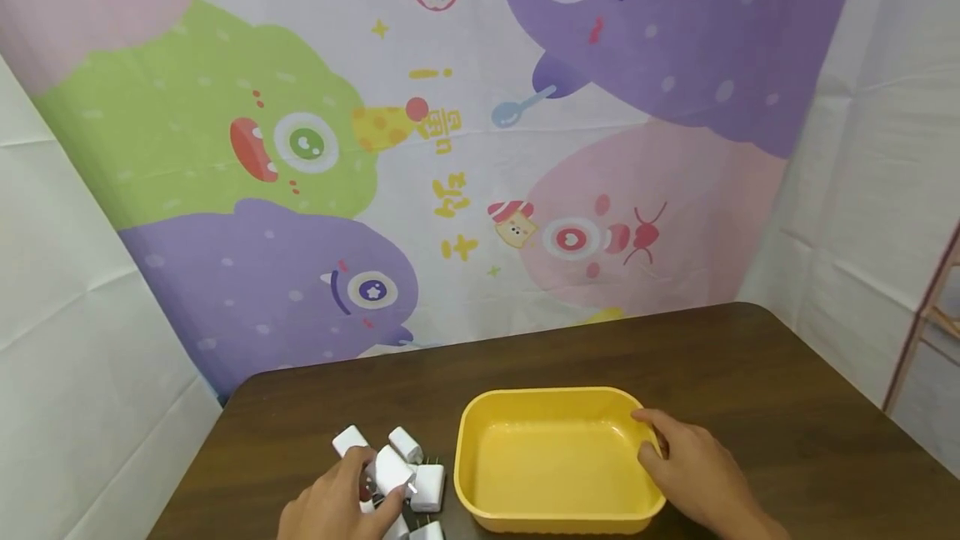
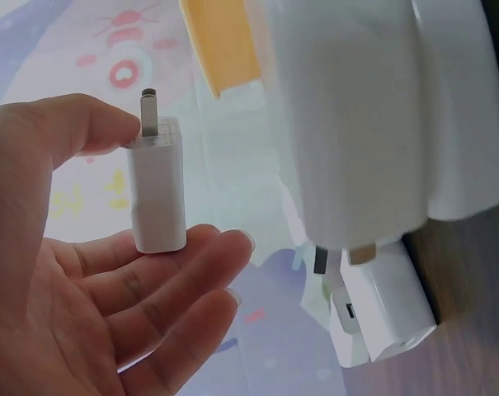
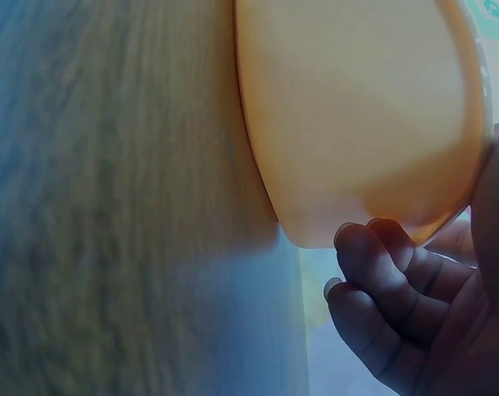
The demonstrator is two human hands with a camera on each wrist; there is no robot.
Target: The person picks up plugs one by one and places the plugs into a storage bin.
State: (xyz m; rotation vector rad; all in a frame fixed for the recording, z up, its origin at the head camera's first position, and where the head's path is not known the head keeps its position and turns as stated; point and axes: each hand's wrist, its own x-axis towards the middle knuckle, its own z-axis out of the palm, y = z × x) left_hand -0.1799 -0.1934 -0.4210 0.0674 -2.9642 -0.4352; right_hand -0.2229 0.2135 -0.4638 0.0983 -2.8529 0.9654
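Note:
My left hand pinches a white charger plug between thumb and fingers, above a small heap of similar ones. In the left wrist view this charger has its metal prongs beside the thumb tip, and its other end meets the fingers. A yellow rectangular bin with rounded corners stands right of the heap; nothing lies in it. On its right side my right hand holds the rim. Seen from the right wrist, curled fingers lie against the outside of the bin wall.
Several white chargers lie close together on the dark wooden table, left of the bin, some with prongs showing. A cartoon-printed cloth hangs behind the table, with white cloth at the left side.

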